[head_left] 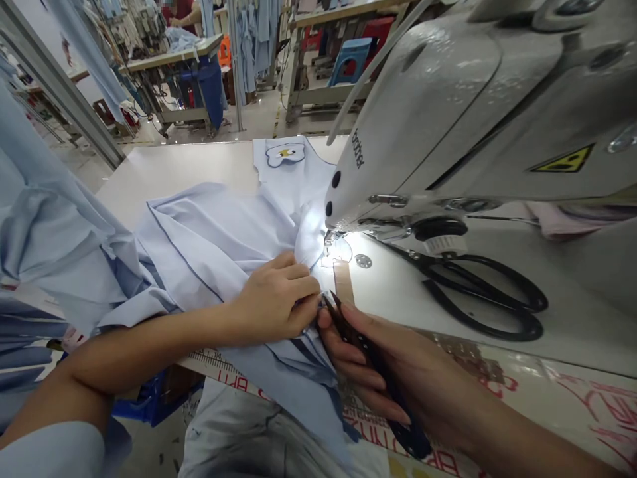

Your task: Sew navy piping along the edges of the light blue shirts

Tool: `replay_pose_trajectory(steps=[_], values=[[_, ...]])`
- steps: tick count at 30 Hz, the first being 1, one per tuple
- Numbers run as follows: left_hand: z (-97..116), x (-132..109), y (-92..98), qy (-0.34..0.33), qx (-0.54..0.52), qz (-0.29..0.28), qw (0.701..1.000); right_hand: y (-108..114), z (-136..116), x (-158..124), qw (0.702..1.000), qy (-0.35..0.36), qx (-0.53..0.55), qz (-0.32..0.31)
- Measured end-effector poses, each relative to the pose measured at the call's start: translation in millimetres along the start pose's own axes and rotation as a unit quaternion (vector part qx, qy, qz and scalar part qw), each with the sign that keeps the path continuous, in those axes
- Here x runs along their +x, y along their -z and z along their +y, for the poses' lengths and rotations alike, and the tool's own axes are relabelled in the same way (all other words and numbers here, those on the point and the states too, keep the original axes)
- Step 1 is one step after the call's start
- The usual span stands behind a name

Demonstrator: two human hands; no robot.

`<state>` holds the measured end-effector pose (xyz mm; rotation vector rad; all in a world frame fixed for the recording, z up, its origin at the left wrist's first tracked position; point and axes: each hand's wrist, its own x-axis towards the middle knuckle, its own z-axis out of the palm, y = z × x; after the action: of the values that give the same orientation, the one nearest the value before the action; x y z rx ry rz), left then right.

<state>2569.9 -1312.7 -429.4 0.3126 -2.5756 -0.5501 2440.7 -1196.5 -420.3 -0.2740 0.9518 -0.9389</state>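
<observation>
Light blue fabric (223,226) with dark piping lies across the sewing table, its far end bearing an embroidered patch (285,155). My left hand (281,295) is closed, pinching the cloth just in front of the needle area of the sewing machine (423,106). Dark thread snips (378,372) rest in my right hand (368,352), fingers wrapped round them. Their pointed tips are beside my left fingertips at the fabric's edge. What exactly lies between the tips is too small to tell.
Large black-handled scissors (488,292) lie right of the needle, near a thread bobbin (442,239). More blue cloth (54,219) hangs at the left. Beyond are a blue stool (351,60), another worktable (174,54) and a person in red (184,13).
</observation>
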Motion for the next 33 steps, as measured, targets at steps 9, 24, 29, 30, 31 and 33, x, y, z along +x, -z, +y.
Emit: replay_pose_trajectory(steps=[9,24,29,30,31,33], values=[[0,0,1.1,0.004,0.007,-0.015,1.000,1,0,4,1.000,0.023,-0.019,0.009],[-3,0,3.2,-0.007,0.025,-0.039,0.999,22,-27,13,0.660,0.352,-0.643,0.164],[-7,4,21.0,-0.097,0.219,-0.044,0.970,22,-30,18,0.616,0.386,-0.677,0.118],[-9,6,23.3,-0.121,0.228,-0.046,0.965,22,-30,17,0.622,0.388,-0.671,0.112],[-11,9,24.5,-0.144,0.219,-0.051,0.964,23,-30,17,0.632,0.392,-0.660,0.110],[-16,14,23.7,-0.174,0.167,-0.077,0.968,26,-29,16,0.651,0.395,-0.639,0.112]])
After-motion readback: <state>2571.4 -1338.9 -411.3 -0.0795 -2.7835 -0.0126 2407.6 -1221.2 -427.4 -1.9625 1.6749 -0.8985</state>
